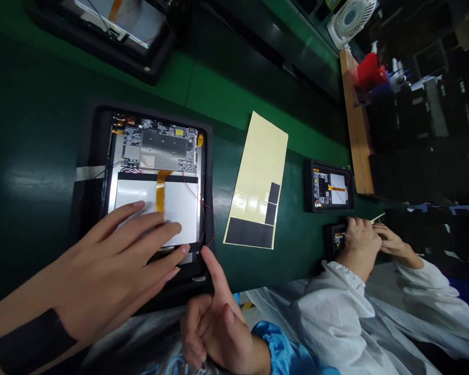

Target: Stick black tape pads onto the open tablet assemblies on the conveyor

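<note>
In front of me an opened tablet (160, 151) lies in a black foam tray (208, 166), showing its circuit board (164, 148) and white battery (182, 203) with amber tape across it. My left hand (121, 250) lies over the lower part of the battery, fingers stretched out and slightly spread, holding nothing. It hides the battery's lower left. My right hand (222, 323) points its index finger at the tablet's lower right corner, the tip at the edge. Its other fingers are curled loosely with nothing visible in them. A thin red wire (214, 216) loops out over the tablet's right edge.
A yellow backing sheet (258, 166) with black adhesive pieces (248, 233) lies right of the tablet. Another device in a tray (101, 36) sits at upper left. At right are a smaller device (330, 188) and a co-worker's hands (361, 242). A white fan (349, 21) stands behind.
</note>
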{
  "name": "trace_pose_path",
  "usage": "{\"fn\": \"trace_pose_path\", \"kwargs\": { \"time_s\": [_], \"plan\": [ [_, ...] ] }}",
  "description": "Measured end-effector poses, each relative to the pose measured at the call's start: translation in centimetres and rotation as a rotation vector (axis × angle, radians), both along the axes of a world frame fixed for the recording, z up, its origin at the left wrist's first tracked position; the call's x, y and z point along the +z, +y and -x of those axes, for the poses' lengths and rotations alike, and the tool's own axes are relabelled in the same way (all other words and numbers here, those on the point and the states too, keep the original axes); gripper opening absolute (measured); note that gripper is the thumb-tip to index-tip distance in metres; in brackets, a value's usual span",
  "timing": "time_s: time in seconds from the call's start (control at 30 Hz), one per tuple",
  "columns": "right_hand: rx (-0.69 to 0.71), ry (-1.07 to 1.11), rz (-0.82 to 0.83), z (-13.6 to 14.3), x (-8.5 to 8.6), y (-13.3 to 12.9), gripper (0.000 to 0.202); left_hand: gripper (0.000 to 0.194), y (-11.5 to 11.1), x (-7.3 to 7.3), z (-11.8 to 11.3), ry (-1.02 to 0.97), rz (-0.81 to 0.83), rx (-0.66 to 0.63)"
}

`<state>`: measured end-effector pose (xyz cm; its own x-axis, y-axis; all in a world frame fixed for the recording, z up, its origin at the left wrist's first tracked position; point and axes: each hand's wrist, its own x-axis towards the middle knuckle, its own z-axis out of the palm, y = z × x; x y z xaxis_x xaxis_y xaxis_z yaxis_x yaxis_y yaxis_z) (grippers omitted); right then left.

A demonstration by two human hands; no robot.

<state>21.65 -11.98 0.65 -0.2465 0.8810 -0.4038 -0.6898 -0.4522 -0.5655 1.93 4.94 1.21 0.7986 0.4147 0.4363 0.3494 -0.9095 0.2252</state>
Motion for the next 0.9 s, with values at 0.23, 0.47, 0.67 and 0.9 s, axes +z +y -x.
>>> {"fn": "trace_pose_path", "kwargs": {
  "time_s": [0.23,0.47,0.67,0.9],
  "plan": [
    [-0.002,-0.057,-0.098,0.0,-1.0,-0.4,0.101,0.052,2.2,0.2,-1.8,-0.044,0.050,-0.149],
    [-0.006,-0.103,-0.120,-0.1,-1.2,-0.3,0.100,0.030,5.7,0.2,-4.8,-0.076,0.234,-0.411],
    [0.005,-0.136,-0.133,-0.3,-0.9,-0.2,0.096,0.038,7.6,0.2,-3.4,-0.037,0.245,-0.423],
    [-0.081,-0.353,-0.180,-0.2,-0.2,0.3,0.060,0.031,5.8,1.4,-3.2,-0.026,0.304,-0.330]
  ]
}}
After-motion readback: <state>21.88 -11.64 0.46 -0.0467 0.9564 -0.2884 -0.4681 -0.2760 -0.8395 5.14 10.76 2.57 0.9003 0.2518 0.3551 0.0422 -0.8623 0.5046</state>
